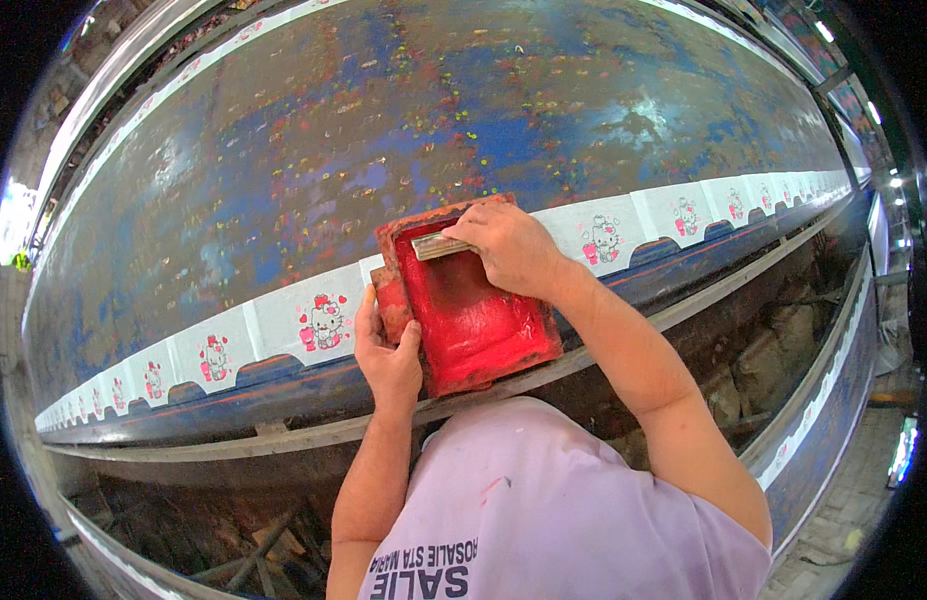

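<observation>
A small screen-printing frame with a worn reddish rim is in front of me, over the near edge of the long table. Bright red ink coats its inside, with a darker patch in the middle. My left hand is closed around a block on the frame's left side, thumb toward me. A flat, light-coloured squeegee is pinched in my right hand, inside the frame near its far end. Its lower edge meets the inked area. Whether the frame rests on the table or is held above it, I cannot tell.
White cloth pieces printed with a pink, red and black cartoon cat line the table's near edge on both sides of the frame. The paint-spotted tabletop stretches far left and right. A wooden rail runs along my side.
</observation>
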`<action>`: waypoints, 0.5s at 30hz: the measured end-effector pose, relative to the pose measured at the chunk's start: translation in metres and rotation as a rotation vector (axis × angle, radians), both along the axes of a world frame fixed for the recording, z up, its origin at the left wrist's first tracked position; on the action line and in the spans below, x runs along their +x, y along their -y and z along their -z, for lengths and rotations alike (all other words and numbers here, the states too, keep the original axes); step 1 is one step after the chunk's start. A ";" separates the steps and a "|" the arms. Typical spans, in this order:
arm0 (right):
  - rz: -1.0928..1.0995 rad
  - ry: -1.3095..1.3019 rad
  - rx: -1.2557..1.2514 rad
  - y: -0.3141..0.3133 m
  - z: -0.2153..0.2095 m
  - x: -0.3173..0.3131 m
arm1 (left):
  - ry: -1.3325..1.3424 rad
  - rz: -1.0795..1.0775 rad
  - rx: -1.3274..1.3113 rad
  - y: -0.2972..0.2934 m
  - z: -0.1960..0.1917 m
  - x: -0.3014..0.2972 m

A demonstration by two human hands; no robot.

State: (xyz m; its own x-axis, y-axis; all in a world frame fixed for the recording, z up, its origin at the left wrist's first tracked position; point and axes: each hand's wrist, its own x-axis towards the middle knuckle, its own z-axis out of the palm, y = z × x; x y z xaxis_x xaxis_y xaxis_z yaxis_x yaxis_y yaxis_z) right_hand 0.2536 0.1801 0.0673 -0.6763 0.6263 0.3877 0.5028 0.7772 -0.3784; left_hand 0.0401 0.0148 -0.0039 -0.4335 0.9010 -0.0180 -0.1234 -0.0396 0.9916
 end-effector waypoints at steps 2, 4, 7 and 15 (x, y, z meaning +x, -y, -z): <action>-0.011 0.011 -0.025 0.001 -0.002 0.000 | -0.048 0.004 0.019 0.000 -0.001 0.001; -0.001 0.071 -0.075 0.008 -0.005 0.003 | -0.053 0.015 0.014 0.001 -0.004 0.001; -0.031 0.156 -0.079 0.024 -0.007 0.009 | -0.046 0.037 -0.008 0.001 -0.008 0.000; -0.054 0.117 -0.051 0.105 -0.006 0.028 | -0.026 0.014 0.047 0.001 0.002 0.004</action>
State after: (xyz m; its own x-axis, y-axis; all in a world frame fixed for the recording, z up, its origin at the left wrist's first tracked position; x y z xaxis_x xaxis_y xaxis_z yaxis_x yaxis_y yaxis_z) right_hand 0.2813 0.0753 0.0736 -0.7487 0.6044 0.2723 0.5035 0.7856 -0.3596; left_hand 0.0445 0.0137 -0.0058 -0.4208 0.9065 0.0356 -0.0986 -0.0847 0.9915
